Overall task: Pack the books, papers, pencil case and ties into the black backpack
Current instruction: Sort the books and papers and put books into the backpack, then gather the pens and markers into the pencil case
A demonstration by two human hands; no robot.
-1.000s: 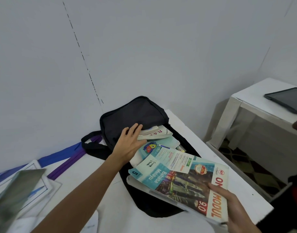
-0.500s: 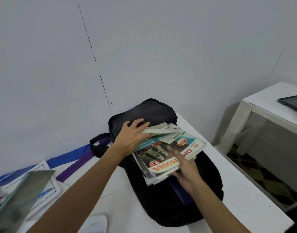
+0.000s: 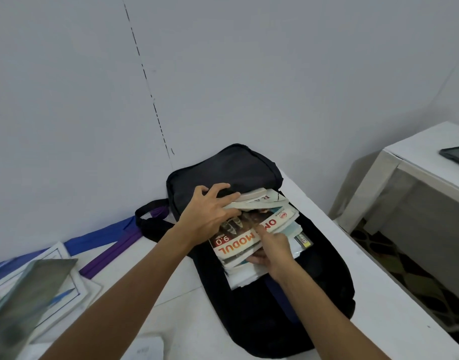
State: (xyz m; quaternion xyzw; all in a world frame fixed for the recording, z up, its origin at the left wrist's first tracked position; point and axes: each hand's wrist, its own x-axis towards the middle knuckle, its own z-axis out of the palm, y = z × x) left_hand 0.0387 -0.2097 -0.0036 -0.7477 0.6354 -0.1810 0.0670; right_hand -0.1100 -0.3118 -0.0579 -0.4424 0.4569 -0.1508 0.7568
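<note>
The black backpack (image 3: 314,289) lies open on the white table (image 3: 176,307) against the wall. A stack of books (image 3: 251,240), topped by one marked "MODUL 9.0", sticks halfway out of its opening. My left hand (image 3: 210,216) lies over the books' far left corner, with its fingers curled round a white book's edge at the bag's flap. My right hand (image 3: 272,249) grips the stack's near edge, thumb on the cover and fingers beneath. A blue tie (image 3: 93,237) and a purple tie (image 3: 114,252) stretch along the wall to the left. Papers (image 3: 64,292) lie at the left edge.
A blurred grey flat object (image 3: 25,305) fills the near left corner over the papers. A small white card (image 3: 145,349) rests at the table's front. To the right stands a second white table (image 3: 418,165) with a dark tablet (image 3: 457,154); patterned floor shows between them.
My right hand has brought the book stack from the table's right side to the backpack and pushed it into the opening. My left hand has stayed at the flap and closed over the books.
</note>
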